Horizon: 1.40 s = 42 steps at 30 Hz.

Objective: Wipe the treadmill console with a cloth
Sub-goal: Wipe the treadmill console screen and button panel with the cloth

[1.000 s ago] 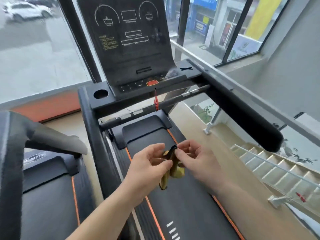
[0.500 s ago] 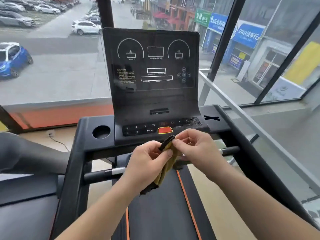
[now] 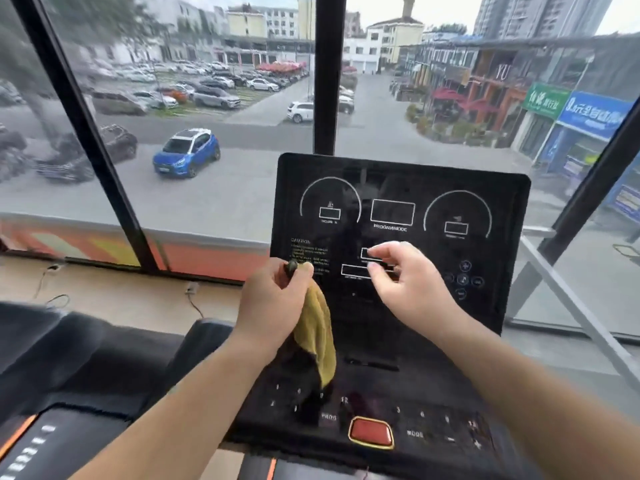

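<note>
Yellow cloth (image 3: 317, 327) hangs pinched in the left hand (image 3: 273, 306) before the treadmill console (image 3: 370, 327); the right hand (image 3: 408, 285) hovers there loosely curled, holding nothing.

The upper half of the console (image 3: 450, 188) is seen uncovered, and open air is found between the left hand (image 3: 273, 303) and the right hand (image 3: 408, 285). The lower-left keys (image 3: 277, 388) are partly screened by the hanging cloth (image 3: 320, 336). Behind the console, room is closed off by the window post (image 3: 327, 74) and glass (image 3: 225, 188).

The caution text (image 3: 311, 252) is too blurred to read, its lower edge hidden by the left hand (image 3: 273, 303).
</note>
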Tool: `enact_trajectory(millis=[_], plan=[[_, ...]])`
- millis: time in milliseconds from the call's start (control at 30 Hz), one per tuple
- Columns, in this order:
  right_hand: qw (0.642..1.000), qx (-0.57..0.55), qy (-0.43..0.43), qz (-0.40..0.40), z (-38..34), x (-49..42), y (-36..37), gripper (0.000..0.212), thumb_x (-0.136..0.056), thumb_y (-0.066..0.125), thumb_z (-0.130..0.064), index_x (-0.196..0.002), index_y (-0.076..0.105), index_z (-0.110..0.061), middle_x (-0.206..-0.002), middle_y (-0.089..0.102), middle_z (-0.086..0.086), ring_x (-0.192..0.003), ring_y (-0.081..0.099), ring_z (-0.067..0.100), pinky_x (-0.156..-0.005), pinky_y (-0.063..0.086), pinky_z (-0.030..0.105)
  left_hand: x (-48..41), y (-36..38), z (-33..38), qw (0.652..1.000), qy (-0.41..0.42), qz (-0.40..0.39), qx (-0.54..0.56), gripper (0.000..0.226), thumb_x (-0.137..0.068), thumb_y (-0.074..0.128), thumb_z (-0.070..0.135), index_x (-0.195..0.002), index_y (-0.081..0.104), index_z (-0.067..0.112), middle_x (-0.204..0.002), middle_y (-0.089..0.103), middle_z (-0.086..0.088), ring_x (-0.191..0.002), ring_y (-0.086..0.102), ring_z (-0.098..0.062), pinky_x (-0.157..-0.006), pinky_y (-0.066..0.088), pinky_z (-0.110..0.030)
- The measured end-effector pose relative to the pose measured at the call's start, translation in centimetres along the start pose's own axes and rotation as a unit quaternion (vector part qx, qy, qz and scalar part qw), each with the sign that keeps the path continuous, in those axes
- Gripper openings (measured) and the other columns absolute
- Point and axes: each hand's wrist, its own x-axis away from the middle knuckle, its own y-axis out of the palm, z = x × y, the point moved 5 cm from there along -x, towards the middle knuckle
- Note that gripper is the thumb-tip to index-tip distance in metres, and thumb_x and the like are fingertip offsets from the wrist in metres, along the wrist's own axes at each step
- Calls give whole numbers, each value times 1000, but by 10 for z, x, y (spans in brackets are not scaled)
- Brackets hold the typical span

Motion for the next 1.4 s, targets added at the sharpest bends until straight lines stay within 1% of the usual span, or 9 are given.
enact_trajectory(millis=[200, 333, 400, 533, 633, 733, 1000, 1200, 1400], plan=[[973, 170, -150, 28, 5, -105, -25, 45, -96, 64, -30, -139, 56, -21, -157, 44, 0, -149, 33, 18, -122, 29, 35, -79, 7, 22, 992, 8, 100, 80, 13, -89, 69, 45, -86, 68, 32, -80, 74, 6, -80, 74, -18, -74, 63, -49], [951, 251, -179, -4, -2, -156, -24, 56, -101, 54, -38, -153, 41, -23, -168, 25, 2, -158, 13, 19, -128, 5, 35, -123, 19, 70, 966, 193, 150, -80, 7, -98, 65, 31, -99, 67, 25, -96, 69, 8, -83, 66, -4, -74, 50, -11], [941, 287, -177, -28, -2, -174, -14, 61, -102, 46, -43, -158, 30, -25, -171, 16, 0, -159, 6, 16, -129, 4, 38, -146, 45, 74, 944, 267, 80, -176, 20, -100, 60, 26, -117, 68, 18, -116, 68, 4, -105, 61, -9, -91, 48, -17], [939, 305, -158, 1, 3, -194, 3, 64, -101, 42, -50, -158, 32, -25, -166, 31, -3, -156, 22, 16, -129, 9, 40, -174, 72, 38, 872, 371, -28, -318, 50, -101, 38, 18, -149, 51, 14, -157, 46, -6, -149, 35, -23, -121, 35, -43], [935, 305, -163, 81, 4, -193, 11, 59, -99, 46, -50, -151, 46, -23, -154, 50, -2, -148, 38, 19, -127, 17, 42, -182, 68, 17, 826, 429, -46, -362, 61, -98, 43, 6, -158, 35, 15, -167, 28, -7, -157, 18, -22, -124, 28, -46], [940, 281, -149, 126, 2, -192, 18, 55, -98, 51, -47, -146, 53, -20, -146, 57, -2, -144, 43, 21, -126, 19, 44, -197, 69, 18, 787, 435, -5, -437, 64, -102, 45, 17, -162, 22, 16, -170, 15, -7, -158, 6, -21, -128, 14, -45], [934, 282, -152, 159, 3, -192, 22, 53, -95, 57, -38, -144, 55, -19, -142, 59, -1, -142, 46, 23, -126, 19, 44, -199, 75, 6, 862, 292, 60, -410, 71, -101, 31, 31, -160, 9, -1, -169, 1, -23, -158, -8, -33, -128, 5, -51], [934, 295, -134, 149, 4, -193, 26, 57, -93, 59, -38, -147, 50, -21, -146, 55, -2, -146, 40, 23, -128, 12, 43, -184, 64, 5, 837, 365, 51, -404, 60, -94, 61, 28, -144, 48, -3, -164, 25, -25, -156, 17, -36, -125, 21, -52], [938, 289, -121, 149, 2, -191, 29, 60, -93, 57, -41, -148, 48, -23, -149, 53, -3, -149, 36, 21, -128, 11, 43, -180, 70, 4, 843, 405, 75, -346, 59, -97, 60, 8, -152, 40, -1, -162, 34, -18, -154, 27, -28, -121, 34, -41]])
